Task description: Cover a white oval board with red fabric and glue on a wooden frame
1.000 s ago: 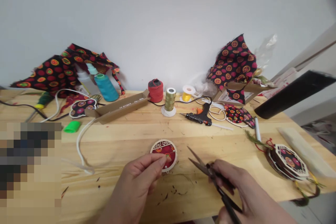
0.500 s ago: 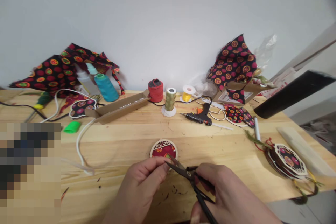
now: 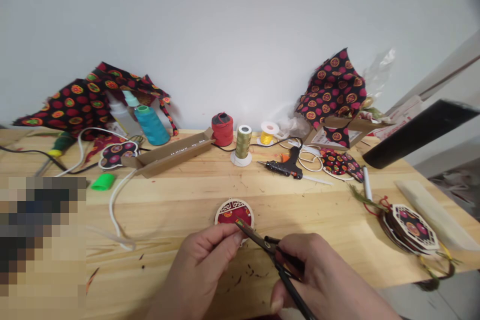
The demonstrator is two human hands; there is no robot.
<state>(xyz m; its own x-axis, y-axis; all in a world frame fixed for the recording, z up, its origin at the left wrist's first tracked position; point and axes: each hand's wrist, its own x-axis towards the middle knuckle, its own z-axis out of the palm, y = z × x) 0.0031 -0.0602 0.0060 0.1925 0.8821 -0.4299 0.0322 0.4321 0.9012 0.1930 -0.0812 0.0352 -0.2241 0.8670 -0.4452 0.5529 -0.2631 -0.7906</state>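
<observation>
My left hand pinches a round ornament with thumb and fingertips. The ornament has a pale fretwork rim and red patterned fabric inside, and my fingers hide its lower part. In my right hand is a pair of dark scissors, with fingers through the handles. The blades are closed together, and their tips lie in front of the fabric, just beyond my left fingertips. Whether the blades touch the fabric I cannot tell.
A black glue gun lies behind my hands, near a green thread spool and red thread. Stacked octagonal ornaments stand at right beside a black tube. A long cardboard box is at left. Dark scraps dot the table.
The scissor blades have closed from a parted position, and their tips have shifted slightly up over the ornament. My left hand stays nearly still.
</observation>
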